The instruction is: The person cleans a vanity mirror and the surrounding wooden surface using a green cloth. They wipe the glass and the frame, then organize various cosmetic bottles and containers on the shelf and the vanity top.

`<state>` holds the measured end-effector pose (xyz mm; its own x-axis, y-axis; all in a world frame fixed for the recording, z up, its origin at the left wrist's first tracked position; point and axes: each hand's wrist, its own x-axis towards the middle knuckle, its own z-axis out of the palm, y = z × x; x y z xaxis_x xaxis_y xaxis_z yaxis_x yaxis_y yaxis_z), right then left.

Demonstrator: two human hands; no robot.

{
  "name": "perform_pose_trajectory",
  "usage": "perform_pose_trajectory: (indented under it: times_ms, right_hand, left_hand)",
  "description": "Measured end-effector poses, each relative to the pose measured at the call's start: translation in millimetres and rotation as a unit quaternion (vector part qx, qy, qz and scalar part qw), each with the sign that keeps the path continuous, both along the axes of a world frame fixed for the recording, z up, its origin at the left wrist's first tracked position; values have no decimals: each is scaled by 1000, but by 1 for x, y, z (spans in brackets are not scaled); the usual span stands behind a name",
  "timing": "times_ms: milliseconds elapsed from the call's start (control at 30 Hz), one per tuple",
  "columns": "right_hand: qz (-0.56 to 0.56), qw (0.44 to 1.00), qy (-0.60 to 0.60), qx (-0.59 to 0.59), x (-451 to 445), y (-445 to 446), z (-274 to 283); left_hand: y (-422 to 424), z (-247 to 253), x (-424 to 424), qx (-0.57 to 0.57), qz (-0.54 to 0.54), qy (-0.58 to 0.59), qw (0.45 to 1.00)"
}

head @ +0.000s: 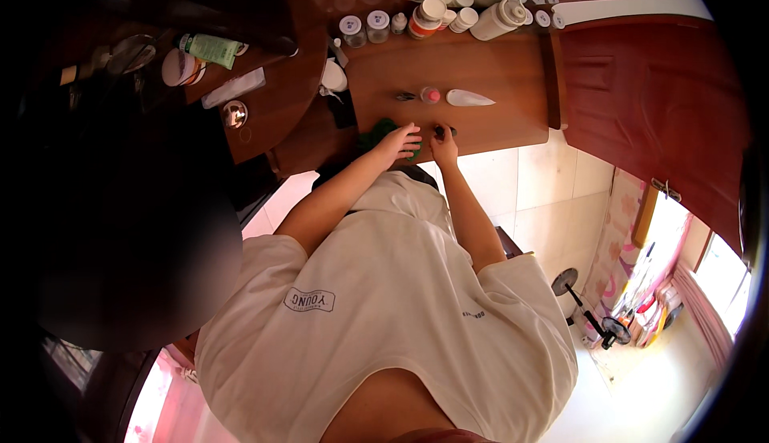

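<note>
My left hand (398,145) lies on or just over a green cloth (381,133) at the table's near edge. Its fingers are apart, and the cloth shows on both sides of it. A small dark object (447,132) is pinched in my right hand (444,148), just above the brown wooden table (504,82); its kind is too small to tell. Beyond my hands, a small clear bottle with pink contents or a pink top (430,96) stands between a small dark item (405,96) and a white pointed tube (470,98) lying flat.
Along the back stand lidded jars (378,26), a white-lidded bottle with an orange band (426,17) and a pale drinking bottle (500,19). A round white container (334,76) is at left. The side table holds a green tube (210,49). A red door (649,94) is at right.
</note>
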<state>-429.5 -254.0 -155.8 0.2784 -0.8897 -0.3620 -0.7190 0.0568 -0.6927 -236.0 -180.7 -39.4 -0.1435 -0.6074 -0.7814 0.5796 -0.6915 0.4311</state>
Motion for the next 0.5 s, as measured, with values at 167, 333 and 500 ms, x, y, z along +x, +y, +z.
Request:
perform_pose_trajectory:
  times_ms: [167,333,500]
  right_hand:
    - [-25,997,-56,36,-2,0,-21]
    - [-32,990,-116,69,-13,-1,-51]
    - [-58,927,-251,272,12,-7,42]
  left_hand:
    - [5,-8,4,-10,13,3,1000]
    - [10,-6,9,-10,6,-9,1000]
    - [12,1,13,17,7,-30,999]
